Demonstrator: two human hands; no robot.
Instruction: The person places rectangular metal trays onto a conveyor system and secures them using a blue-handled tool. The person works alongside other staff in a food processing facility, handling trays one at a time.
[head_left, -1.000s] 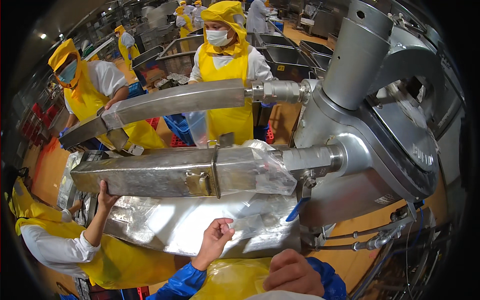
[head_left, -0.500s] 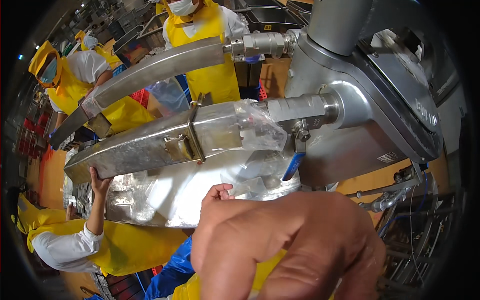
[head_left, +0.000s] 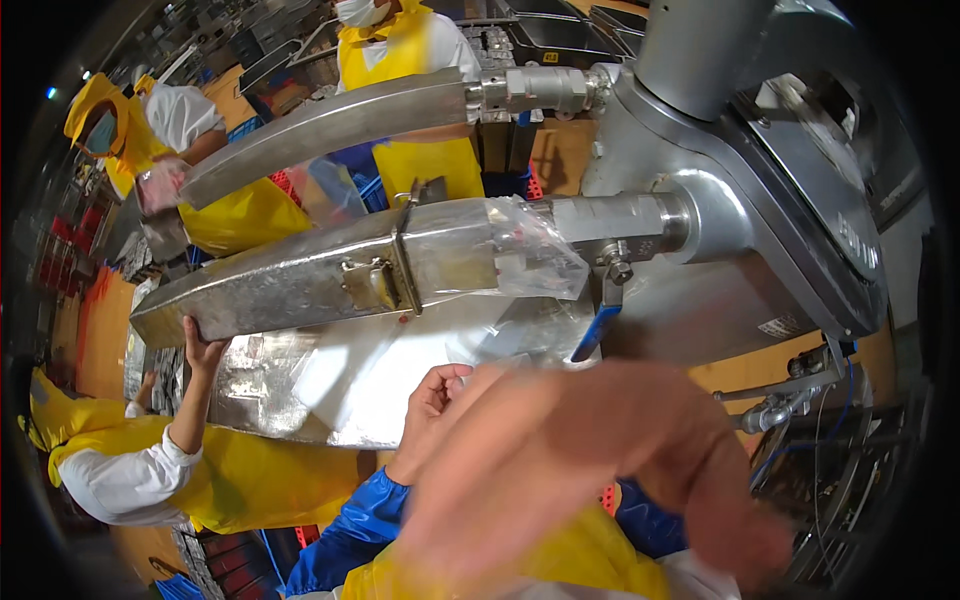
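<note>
My left hand (head_left: 432,405), in a blue sleeve, is above the near edge of the shiny metal table (head_left: 350,390). Its fingers are curled together, and I cannot make out what is in them. Thin clear film (head_left: 500,362) shows close by, partly covered. Large and smeared by motion, my right hand (head_left: 590,450) fills the lower middle, its fingers indistinct. Beyond both hands lies a long square metal tube (head_left: 270,285) with a clamp frame. Clear plastic (head_left: 540,255) wraps its right end, next to a valve with a blue lever (head_left: 597,333).
A co-worker's hand (head_left: 203,348) supports the tube's left end from below. A curved metal tube (head_left: 330,122) runs above; at its far end another co-worker handles something pinkish (head_left: 163,185). A third person in a yellow apron (head_left: 430,165) stands behind. The big metal machine (head_left: 690,290) occupies the right.
My right hand has shifted and tilted, uncovering more of my left hand and blue sleeve. The upper-left co-worker's hands now meet the curved tube's end with something pinkish. The view has shifted slightly.
</note>
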